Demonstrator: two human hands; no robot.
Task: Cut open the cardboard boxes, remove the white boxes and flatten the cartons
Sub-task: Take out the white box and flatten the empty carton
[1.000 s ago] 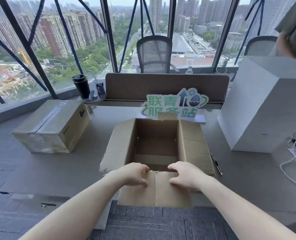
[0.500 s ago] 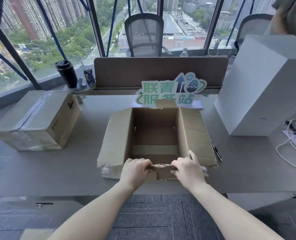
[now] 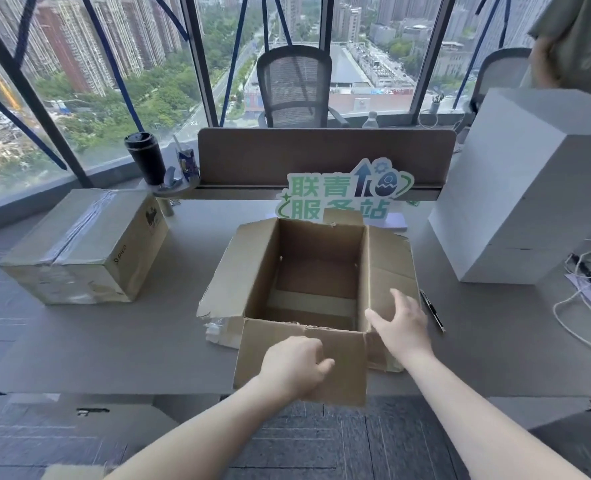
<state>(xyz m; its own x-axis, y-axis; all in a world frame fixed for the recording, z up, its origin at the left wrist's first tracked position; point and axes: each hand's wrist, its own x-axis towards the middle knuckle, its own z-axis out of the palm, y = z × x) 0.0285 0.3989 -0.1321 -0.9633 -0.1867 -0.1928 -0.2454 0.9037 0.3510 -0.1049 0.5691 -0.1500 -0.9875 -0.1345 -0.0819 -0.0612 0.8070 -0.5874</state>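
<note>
Cardboard carton [image 3: 318, 289] open and empty at counter [image 3: 114, 341] front edge | left hand [image 3: 295, 367] clamped on near flap, right hand [image 3: 403, 327] spread loose over right flap | white box [image 3: 515, 202] out, far right | flattening pending | second taped carton [image 3: 86, 244] uncut, left

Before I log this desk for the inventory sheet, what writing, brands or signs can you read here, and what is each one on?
"联青服务站": green cut-out sign standing behind the open carton.
"PICO": small print low on the end face of the taped carton; the dark logo above it is too blurred to read.
Blue drink carton by the black tumbler: print too small to read.
Big white box: no text visible.
</note>
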